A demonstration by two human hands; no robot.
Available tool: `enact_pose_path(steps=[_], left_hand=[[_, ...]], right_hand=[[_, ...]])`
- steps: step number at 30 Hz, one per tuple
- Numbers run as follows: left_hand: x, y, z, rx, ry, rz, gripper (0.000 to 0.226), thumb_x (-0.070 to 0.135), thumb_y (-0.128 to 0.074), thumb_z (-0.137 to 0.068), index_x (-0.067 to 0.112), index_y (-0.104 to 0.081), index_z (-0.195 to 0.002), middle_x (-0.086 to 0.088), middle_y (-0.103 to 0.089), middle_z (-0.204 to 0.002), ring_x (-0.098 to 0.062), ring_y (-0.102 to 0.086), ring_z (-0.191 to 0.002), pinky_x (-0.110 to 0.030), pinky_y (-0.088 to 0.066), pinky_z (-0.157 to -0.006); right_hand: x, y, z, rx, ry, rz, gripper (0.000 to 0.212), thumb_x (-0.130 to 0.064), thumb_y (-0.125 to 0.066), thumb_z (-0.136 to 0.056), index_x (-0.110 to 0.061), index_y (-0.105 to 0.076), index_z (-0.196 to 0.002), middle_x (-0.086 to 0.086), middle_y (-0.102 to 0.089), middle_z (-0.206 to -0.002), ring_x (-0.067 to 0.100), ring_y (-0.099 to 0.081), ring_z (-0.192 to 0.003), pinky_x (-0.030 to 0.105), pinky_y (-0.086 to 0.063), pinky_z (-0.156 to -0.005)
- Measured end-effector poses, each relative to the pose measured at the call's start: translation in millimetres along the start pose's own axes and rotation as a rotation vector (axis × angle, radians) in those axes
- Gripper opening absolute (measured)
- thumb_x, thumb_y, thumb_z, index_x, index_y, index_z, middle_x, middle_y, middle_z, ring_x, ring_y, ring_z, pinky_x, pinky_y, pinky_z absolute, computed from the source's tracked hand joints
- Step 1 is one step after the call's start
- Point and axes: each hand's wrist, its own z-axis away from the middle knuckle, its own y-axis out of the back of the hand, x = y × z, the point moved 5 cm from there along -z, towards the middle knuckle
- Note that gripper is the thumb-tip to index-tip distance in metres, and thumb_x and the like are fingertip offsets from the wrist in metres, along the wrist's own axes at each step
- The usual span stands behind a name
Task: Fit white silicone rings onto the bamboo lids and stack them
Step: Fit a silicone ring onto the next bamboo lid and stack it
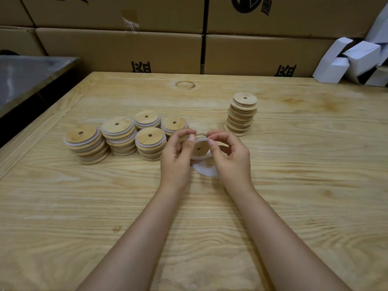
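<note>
A bamboo lid (199, 148) with a centre hole is held tilted above the table between both hands. My left hand (177, 156) grips its left edge with curled fingers. My right hand (230, 155) pinches a white silicone ring (204, 140) at the lid's upper right rim. More white silicone rings (206, 169) lie on the table just under the hands. Several stacks of ringed lids (119, 136) stand to the left. A taller stack of bare bamboo lids (241, 114) stands to the right.
The work goes on at a wooden table (210, 217). Cardboard boxes (147, 45) form a wall behind it. White folded cartons (357, 59) are piled at the back right. A dark metal surface (27, 76) adjoins the table on the left.
</note>
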Motion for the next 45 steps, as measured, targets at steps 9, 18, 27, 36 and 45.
enact_pose_path(steps=[9,18,27,36,45], left_hand=[[-2.9,0.1,0.5,0.000,-0.186,-0.175,0.009,0.023,-0.061,-0.083,0.031,-0.059,-0.085,0.011,-0.061,-0.071,-0.008,-0.060,-0.070,-0.024,-0.047,-0.067],[-6.2,1.1,1.5,0.023,-0.211,-0.198,0.010,0.021,-0.055,-0.084,0.028,-0.049,-0.082,0.006,-0.060,-0.076,-0.005,-0.058,-0.070,-0.018,-0.045,-0.067],[-7.2,2.7,1.1,0.047,-0.213,-0.262,0.012,0.021,-0.057,-0.080,0.029,-0.048,-0.079,0.006,-0.063,-0.082,-0.006,-0.062,-0.077,-0.018,-0.048,-0.072],[-8.3,2.7,-0.2,0.024,-0.164,-0.180,0.009,0.020,-0.058,-0.079,0.024,-0.051,-0.078,0.002,-0.067,-0.089,-0.010,-0.066,-0.087,-0.029,-0.052,-0.082],[-8.0,3.4,-1.3,0.039,-0.141,-0.176,0.008,0.020,-0.058,-0.079,0.026,-0.051,-0.078,0.004,-0.065,-0.084,-0.010,-0.063,-0.080,-0.032,-0.052,-0.079]], right_hand=[[2.3,2.9,-2.6,0.034,-0.043,-0.084,0.025,-0.002,-0.063,-0.086,-0.025,-0.061,-0.080,-0.009,-0.067,-0.089,0.002,-0.063,-0.090,0.023,-0.051,-0.078],[0.8,2.1,-3.5,0.030,-0.021,-0.085,0.028,0.004,-0.060,-0.086,-0.023,-0.061,-0.079,-0.004,-0.065,-0.089,0.001,-0.061,-0.090,0.015,-0.047,-0.076],[2.5,2.6,-5.0,0.033,-0.029,-0.078,0.020,0.006,-0.059,-0.086,-0.013,-0.062,-0.081,0.004,-0.065,-0.091,0.010,-0.061,-0.091,0.009,-0.044,-0.075],[3.5,4.2,-5.4,0.024,-0.035,-0.102,0.020,0.007,-0.059,-0.085,-0.012,-0.062,-0.079,0.001,-0.065,-0.090,0.009,-0.062,-0.091,0.011,-0.044,-0.077],[3.5,5.8,-5.9,0.009,-0.046,-0.106,0.027,0.006,-0.059,-0.085,-0.020,-0.062,-0.075,-0.007,-0.066,-0.089,0.000,-0.062,-0.089,0.011,-0.044,-0.079]])
